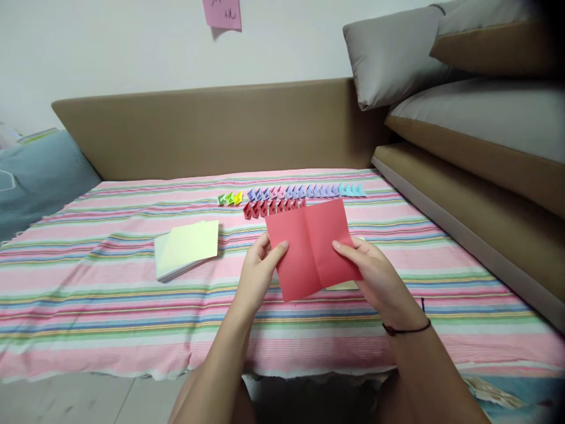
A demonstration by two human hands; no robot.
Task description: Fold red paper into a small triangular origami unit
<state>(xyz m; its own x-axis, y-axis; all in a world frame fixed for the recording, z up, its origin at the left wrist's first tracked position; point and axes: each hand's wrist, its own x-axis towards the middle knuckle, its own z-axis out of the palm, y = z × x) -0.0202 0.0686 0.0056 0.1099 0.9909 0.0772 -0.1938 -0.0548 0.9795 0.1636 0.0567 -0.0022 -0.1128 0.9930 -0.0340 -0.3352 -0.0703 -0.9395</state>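
So the left hand (pixel 258 265) and right hand (pixel 375 277) each pinch the creased red paper square (pixel 311 247) at its 9 and 3 o'clock edges, above the striped bedsheet (pixel 88 282). An uneven pull could skew the crease imo.

The red sheet (pixel 311 247) hides most of a pale paper (pixel 342 286) under the right hand (pixel 375 277); the far pink note (pixel 223 13) is cut off by the top edge, its writing unreadable.

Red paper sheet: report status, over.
Left hand and right hand pinch red paper sheet, creased down middle, above striped cloth. Folded paper pieces behind, pale yellow stack left.
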